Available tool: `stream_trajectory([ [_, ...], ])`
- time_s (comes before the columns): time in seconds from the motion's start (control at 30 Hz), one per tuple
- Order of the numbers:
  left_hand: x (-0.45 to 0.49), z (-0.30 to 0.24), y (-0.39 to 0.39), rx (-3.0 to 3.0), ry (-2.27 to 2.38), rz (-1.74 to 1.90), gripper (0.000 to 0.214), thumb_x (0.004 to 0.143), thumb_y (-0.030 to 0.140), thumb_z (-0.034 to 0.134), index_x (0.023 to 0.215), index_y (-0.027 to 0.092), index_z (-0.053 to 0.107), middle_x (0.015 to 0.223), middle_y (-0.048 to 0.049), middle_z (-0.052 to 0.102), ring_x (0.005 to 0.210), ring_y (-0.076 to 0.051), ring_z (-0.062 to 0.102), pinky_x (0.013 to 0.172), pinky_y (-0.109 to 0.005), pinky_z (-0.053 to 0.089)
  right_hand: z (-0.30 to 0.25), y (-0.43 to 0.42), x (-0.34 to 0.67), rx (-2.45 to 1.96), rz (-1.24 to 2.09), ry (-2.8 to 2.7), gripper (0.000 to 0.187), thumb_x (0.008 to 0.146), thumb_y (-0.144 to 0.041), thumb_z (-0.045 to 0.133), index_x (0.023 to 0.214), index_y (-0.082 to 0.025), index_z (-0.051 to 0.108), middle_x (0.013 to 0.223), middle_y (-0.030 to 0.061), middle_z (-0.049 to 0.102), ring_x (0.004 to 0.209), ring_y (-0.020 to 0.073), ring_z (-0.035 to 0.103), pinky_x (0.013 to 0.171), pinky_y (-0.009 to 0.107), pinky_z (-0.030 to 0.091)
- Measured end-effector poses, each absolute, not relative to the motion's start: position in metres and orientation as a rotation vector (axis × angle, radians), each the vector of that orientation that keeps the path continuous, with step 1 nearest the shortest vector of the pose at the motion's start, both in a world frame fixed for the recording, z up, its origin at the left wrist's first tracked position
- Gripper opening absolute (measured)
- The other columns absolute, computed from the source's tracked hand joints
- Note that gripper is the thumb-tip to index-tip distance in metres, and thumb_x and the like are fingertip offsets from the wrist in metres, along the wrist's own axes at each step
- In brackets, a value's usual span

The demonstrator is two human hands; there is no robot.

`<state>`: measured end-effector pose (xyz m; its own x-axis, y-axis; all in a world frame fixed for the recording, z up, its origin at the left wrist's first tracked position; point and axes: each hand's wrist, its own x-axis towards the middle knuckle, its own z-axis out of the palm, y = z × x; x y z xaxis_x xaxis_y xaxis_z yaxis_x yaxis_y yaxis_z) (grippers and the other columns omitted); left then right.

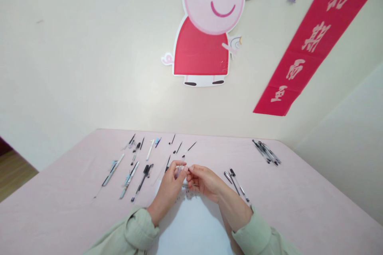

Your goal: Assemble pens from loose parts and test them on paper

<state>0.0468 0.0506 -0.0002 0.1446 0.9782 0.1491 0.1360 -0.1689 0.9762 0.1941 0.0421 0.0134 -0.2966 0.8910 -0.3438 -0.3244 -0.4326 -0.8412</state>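
Observation:
My left hand [172, 181] and my right hand [206, 182] meet above the top of a white sheet of paper [194, 227]. The left fingers are closed in a pinch, with something pale and see-through partly showing between them. Thumb and forefinger of my right hand pinch close to a tiny dark piece at the left fingertips. What kind of piece each hand holds is too small and hidden to tell. Dark handwriting shows on the paper just below the hands. Beside my left hand lies a black pen [143, 181] with its cap on.
Pen parts and thin black refills [179, 147] lie along the back of the pink-covered table [54, 199]. White and blue pens [129, 180] are at the left. Right of my hands are a capped pen [239, 185] and a short dark part [228, 177]. Several black pens [266, 152] are bunched at the back right.

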Motion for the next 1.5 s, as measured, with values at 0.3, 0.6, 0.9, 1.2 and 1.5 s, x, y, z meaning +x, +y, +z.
stream_trajectory([
  [0.3, 0.044, -0.006, 0.052, 1.595, 1.158, 1.191, 0.015, 0.088, 0.035, 0.040, 0.088, 0.022, 0.048, 0.063, 0.0060, 0.047, 0.055, -0.015, 0.047, 0.056, -0.027, 0.039, 0.014, 0.055, 0.209, -1.039, 1.701, -0.797, 0.030, 0.073, -0.043, 0.073, 0.080, -0.016, 0.062, 0.069, -0.0012, 0.063, 0.053, 0.0069, 0.057, 0.056, 0.020, 0.045],
  [0.6, 0.040, -0.002, 0.053, 1.665, 1.140, 1.220, 0.016, 0.084, 0.033, 0.050, 0.093, 0.020, 0.054, 0.081, 0.0002, 0.059, 0.069, -0.016, 0.056, 0.065, -0.027, 0.044, 0.012, 0.058, 0.216, -1.162, 1.530, -0.968, 0.041, 0.067, -0.053, 0.074, 0.078, -0.016, 0.059, 0.068, -0.0021, 0.063, 0.053, 0.0069, 0.057, 0.057, 0.021, 0.044],
  [0.9, 0.040, -0.002, 0.053, 1.656, 1.162, 1.226, 0.016, 0.083, 0.030, 0.052, 0.094, 0.020, 0.055, 0.070, 0.0046, 0.054, 0.059, -0.013, 0.050, 0.057, -0.024, 0.040, 0.013, 0.058, 0.218, -1.216, 1.445, -1.102, 0.039, 0.069, -0.053, 0.070, 0.075, -0.017, 0.057, 0.072, -0.0007, 0.065, 0.057, 0.0081, 0.058, 0.061, 0.023, 0.045],
  [1.2, 0.040, 0.001, 0.050, 1.658, 1.139, 1.214, 0.017, 0.082, 0.032, 0.054, 0.092, 0.019, 0.059, 0.071, 0.0029, 0.058, 0.059, -0.013, 0.052, 0.054, -0.023, 0.038, 0.020, 0.060, 0.222, -1.278, 1.129, -1.413, 0.022, 0.076, -0.040, 0.062, 0.074, -0.019, 0.056, 0.068, -0.0003, 0.063, 0.063, 0.0126, 0.059, 0.061, 0.025, 0.047],
  [1.5, 0.040, 0.004, 0.050, 1.666, 1.148, 1.208, 0.016, 0.081, 0.031, 0.056, 0.090, 0.019, 0.060, 0.074, 0.0019, 0.061, 0.059, -0.013, 0.052, 0.055, -0.024, 0.041, 0.023, 0.053, 0.214, -1.304, 0.986, -1.565, 0.011, 0.080, -0.028, 0.052, 0.077, -0.019, 0.057, 0.070, -0.0002, 0.061, 0.066, 0.0141, 0.060, 0.065, 0.028, 0.050],
])
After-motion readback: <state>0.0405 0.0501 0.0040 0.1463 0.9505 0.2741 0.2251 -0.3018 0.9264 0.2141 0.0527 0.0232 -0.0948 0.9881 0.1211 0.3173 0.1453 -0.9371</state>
